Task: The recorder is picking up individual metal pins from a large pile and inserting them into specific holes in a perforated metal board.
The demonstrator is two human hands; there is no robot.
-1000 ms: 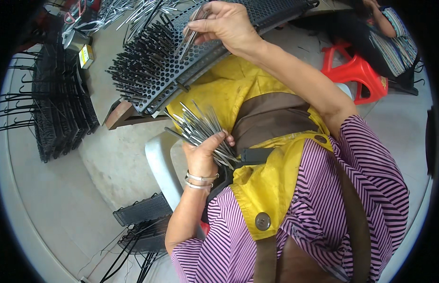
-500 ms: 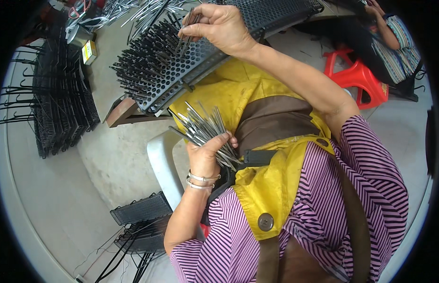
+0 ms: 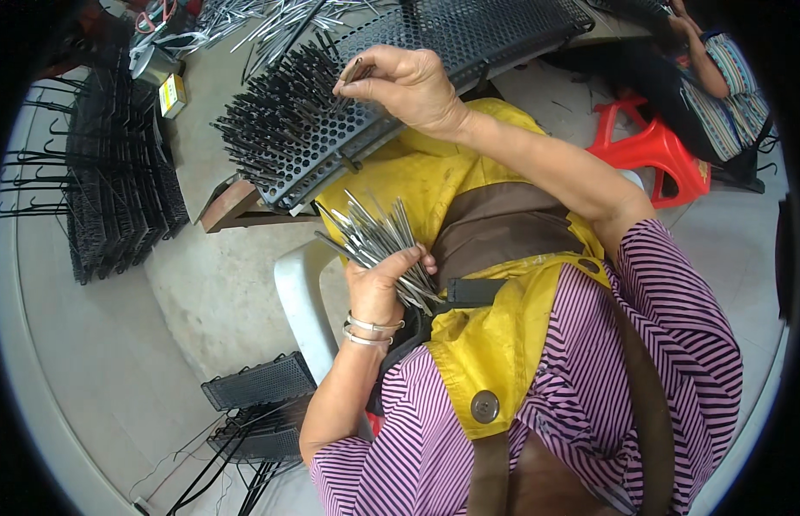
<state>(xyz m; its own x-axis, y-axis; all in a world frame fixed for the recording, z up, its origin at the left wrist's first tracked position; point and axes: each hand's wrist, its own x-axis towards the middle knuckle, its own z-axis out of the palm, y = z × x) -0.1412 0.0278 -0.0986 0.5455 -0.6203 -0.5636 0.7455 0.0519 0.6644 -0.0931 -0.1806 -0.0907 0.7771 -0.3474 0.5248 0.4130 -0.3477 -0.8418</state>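
My left hand (image 3: 384, 279) is closed round a bundle of thin grey metal rods (image 3: 376, 230), held low over my yellow apron (image 3: 469, 155). Above the black perforated rack (image 3: 327, 150), my right hand (image 3: 409, 86) is closed in a pinch on a few short rods (image 3: 355, 70), whose lower parts run down toward the holes and are partly behind the fingers. Many dark rods (image 3: 275, 116) stand close together in the rack's left part, just beside my right fingertips. The holes nearest me and to the right hold no rods.
Loose rods (image 3: 280, 26) lie scattered on the table behind the rack. A yellow box (image 3: 171, 95) and a metal can (image 3: 152, 64) stand at left. Hooked black racks (image 3: 116, 172) are stacked beside the table. A red stool (image 3: 649, 155) and another person's arm (image 3: 705, 60) are at right.
My right hand has come down closer to the rack, and the rods in it now reach lower. The left hand keeps its bundle in nearly the same place. The view has shifted slightly.
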